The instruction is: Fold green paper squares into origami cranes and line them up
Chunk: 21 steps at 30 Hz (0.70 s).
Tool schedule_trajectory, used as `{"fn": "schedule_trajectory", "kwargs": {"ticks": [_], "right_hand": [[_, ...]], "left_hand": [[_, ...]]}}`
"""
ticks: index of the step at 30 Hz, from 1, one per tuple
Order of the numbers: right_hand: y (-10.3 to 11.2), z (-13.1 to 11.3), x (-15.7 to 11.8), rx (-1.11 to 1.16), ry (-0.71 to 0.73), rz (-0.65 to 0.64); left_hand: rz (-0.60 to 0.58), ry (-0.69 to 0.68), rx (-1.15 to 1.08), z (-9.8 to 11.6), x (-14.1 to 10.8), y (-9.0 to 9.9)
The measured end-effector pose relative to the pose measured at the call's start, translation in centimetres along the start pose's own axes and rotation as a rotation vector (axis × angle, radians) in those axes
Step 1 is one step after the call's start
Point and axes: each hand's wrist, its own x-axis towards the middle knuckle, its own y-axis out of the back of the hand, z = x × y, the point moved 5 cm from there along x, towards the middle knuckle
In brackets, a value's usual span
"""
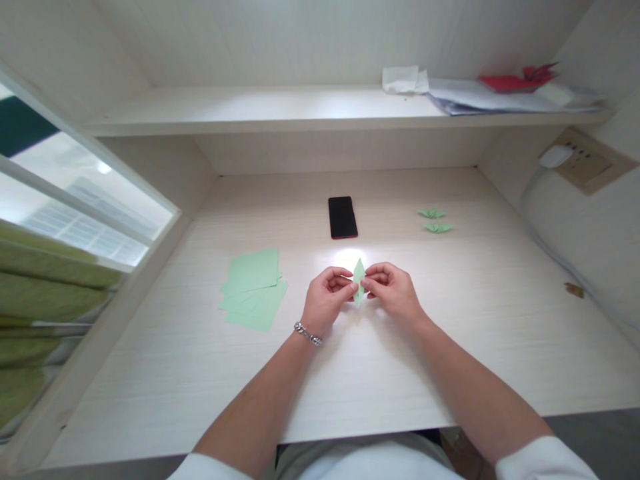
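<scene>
Between my two hands is a folded piece of green paper (pixel 359 272), a narrow diamond standing with one point up and one down. My left hand (pixel 329 297) pinches its left edge between thumb and fingers; a silver chain bracelet (pixel 307 333) circles that wrist. On the opposite edge, the thumb and fingers of my right hand (pixel 393 290) are closed on the same paper. To the left lies a loose pile of green paper sheets (pixel 254 273). Two small folded green paper cranes (pixel 438 228) rest on the desk, to the right and farther back.
A black phone (pixel 343 217) lies on the desk (pixel 165 373) beyond my hands. Above, a shelf (pixel 240 107) carries papers (pixel 480 95) and a red folded paper figure (pixel 540 72). At right, a white cable (pixel 545 247) runs from a wall socket (pixel 585 160); a window is at left.
</scene>
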Motion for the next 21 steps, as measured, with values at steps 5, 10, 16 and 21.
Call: {"fn": "schedule_trajectory", "kwargs": {"ticks": [5,10,16,21], "right_hand": [[0.04,0.01,0.03,0.015,0.005,-0.006],[-0.1,-0.24,-0.06,0.027,0.015,-0.034],[-0.35,-0.09,-0.06,0.031,-0.032,-0.087],[-0.3,-0.02,0.0,0.038,-0.043,-0.102]], "left_hand": [[-0.006,-0.005,0.001,0.14,-0.02,0.04],[-0.001,-0.037,0.011,0.41,-0.08,0.05],[-0.003,-0.043,0.016,0.59,-0.11,0.02],[-0.049,-0.039,0.027,0.64,-0.21,-0.03]]}}
